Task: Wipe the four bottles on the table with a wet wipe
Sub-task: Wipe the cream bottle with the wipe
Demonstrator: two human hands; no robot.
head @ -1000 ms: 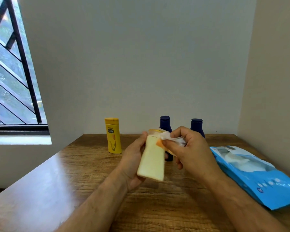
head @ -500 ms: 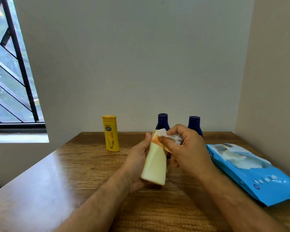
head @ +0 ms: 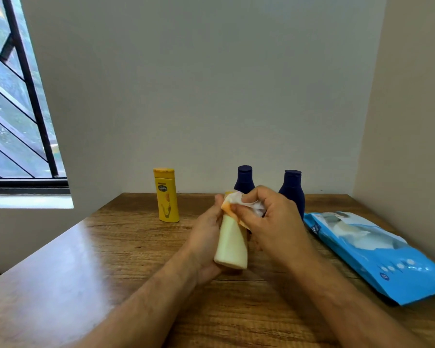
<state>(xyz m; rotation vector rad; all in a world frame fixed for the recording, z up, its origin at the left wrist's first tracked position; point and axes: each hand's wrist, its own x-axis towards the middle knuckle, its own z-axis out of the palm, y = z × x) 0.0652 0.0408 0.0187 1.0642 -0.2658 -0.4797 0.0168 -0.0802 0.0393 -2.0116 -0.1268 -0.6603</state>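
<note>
Left hand [head: 206, 237] grips the cream bottle [head: 231, 243] from the left side, near the centre of the frame, with the thumb up close to the neck and the other fingers curled behind the body, so the bottle is lifted above the worktop [head: 126, 242] and leans a little to the right. Right hand [head: 274, 224] has its fingers curled around a crumpled white wet wipe [head: 246, 203] and presses it on the orange cap at the top of this bottle. I judge the bottle to be light, made of stiff and smooth plastic, so it may become slippery where the wipe makes it wet; the best place to hold it is the wide lower body, as the left hand does now, while the cap and shoulder stay free for the wipe. The wipe itself is soft and thin and folds easily under the fingers. Behind the hands, in the middle of the frame near the wall, the yellow bottle [head: 165, 194] stands upright at the left, and two dark blue bottles [head: 244, 179] stand upright, partly hidden by the right hand. At the right edge of the frame the blue wipes pack [head: 377, 257] lies flat on the worktop.
</note>
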